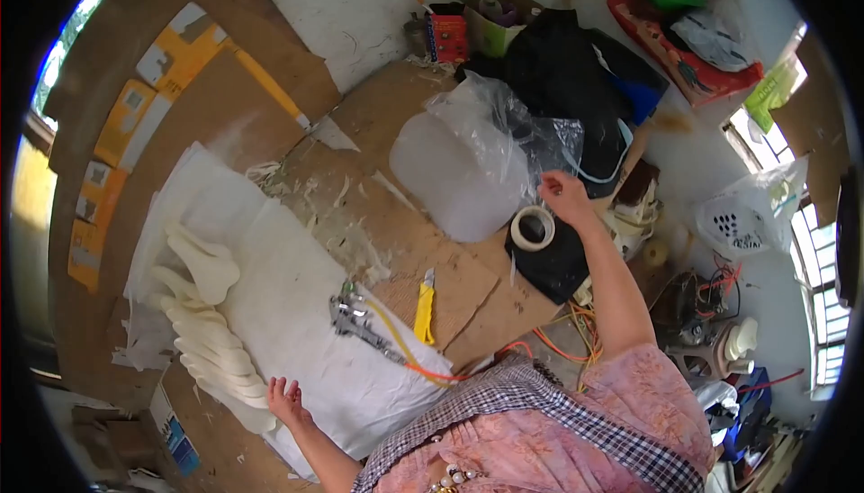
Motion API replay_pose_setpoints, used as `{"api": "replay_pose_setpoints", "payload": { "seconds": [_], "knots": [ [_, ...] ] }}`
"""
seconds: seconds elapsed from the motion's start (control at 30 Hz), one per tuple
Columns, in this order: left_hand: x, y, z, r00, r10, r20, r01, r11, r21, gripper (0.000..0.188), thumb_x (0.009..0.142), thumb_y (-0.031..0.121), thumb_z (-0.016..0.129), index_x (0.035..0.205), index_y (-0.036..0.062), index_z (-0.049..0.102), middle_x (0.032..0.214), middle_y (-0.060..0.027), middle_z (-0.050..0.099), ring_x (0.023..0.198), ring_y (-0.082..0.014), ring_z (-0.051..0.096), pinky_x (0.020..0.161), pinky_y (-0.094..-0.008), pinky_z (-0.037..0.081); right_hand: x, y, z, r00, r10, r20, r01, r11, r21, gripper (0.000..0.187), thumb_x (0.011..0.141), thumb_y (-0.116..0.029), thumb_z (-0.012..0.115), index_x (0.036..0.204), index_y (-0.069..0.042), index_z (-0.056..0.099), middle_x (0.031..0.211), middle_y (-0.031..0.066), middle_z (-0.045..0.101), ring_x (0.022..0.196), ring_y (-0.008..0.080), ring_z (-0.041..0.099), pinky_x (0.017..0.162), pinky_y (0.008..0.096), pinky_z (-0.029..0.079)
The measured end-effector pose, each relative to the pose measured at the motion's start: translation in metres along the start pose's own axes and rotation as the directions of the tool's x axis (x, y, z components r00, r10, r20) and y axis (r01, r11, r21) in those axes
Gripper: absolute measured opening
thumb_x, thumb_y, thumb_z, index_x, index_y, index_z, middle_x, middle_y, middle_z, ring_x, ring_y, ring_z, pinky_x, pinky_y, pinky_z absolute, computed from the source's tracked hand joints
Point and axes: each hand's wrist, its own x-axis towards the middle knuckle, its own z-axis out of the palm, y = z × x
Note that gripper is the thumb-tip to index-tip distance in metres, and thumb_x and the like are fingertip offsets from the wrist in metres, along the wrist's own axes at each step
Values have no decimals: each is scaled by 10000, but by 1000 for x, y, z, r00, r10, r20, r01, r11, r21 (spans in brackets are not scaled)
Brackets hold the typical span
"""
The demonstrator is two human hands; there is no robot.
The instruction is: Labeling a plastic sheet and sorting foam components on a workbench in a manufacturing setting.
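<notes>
My right hand (562,196) reaches over the far right of the cardboard, its fingers bent together at the edge of a clear plastic bag (490,115). That bag lies partly over a translucent white rounded sheet (454,178). Just below the hand, a roll of masking tape (532,228) rests on a black piece (553,263). At the lower left, my left hand (285,400) is held with fingers apart and nothing in it. Beside it, several cream insole-shaped pieces (211,349) overlap in a row on a white cloth (288,295).
On the white cloth lies a metal spray gun (355,313) with a yellow-orange hose (391,324). A yellow box cutter (424,311) sits on the cardboard (468,290). Pale scraps (333,223) litter the middle. A black bag (558,61) and a red box (447,36) stand at the back.
</notes>
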Motion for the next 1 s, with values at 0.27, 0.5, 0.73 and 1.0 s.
{"api": "replay_pose_setpoints", "payload": {
  "seconds": [0.27, 0.5, 0.73, 1.0],
  "knots": [
    [-27, -46, 137, 877, -473, -90, 474, 816, 331, 556, 807, 371, 559, 1262, 114, 369, 1245, -102, 393, 942, -354, 490, 791, -527, 397, 175, 61, -34, 980, 190, -63, -163, 940, 298, 217, 780, -121, 624, 964, -5, 616, 745, 70, 633, 684, 116, 596, 625, 254, 485],
    [-34, -61, 149, 869, -424, -256, 485, 833, 267, 488, 803, 364, 548, 1195, 100, 428, 1106, -99, 477, 728, -309, 570, 539, -390, 442, 293, 62, 3, 954, 300, 5, -269, 847, 459, 219, 795, -138, 622, 977, -18, 622, 714, 39, 609, 646, 92, 563, 568, 243, 451],
    [-60, -69, 129, 758, -412, -505, 576, 786, 223, 427, 797, 329, 549, 1148, 103, 460, 1021, -96, 488, 683, -294, 564, 507, -382, 431, 480, 95, 4, 935, 72, -348, 40, 952, 305, 232, 804, -145, 581, 996, -22, 622, 821, 91, 646, 763, 157, 606, 670, 288, 474],
    [-76, -58, 112, 691, -306, -655, 598, 751, 280, 440, 783, 304, 552, 1145, 72, 459, 975, -119, 507, 658, -287, 544, 514, -400, 418, 577, 137, 16, 884, -100, -457, -3, 975, -220, 278, 780, -116, 500, 1025, -78, 626, 976, 127, 638, 925, 272, 603, 825, 353, 456]
  ]
}}
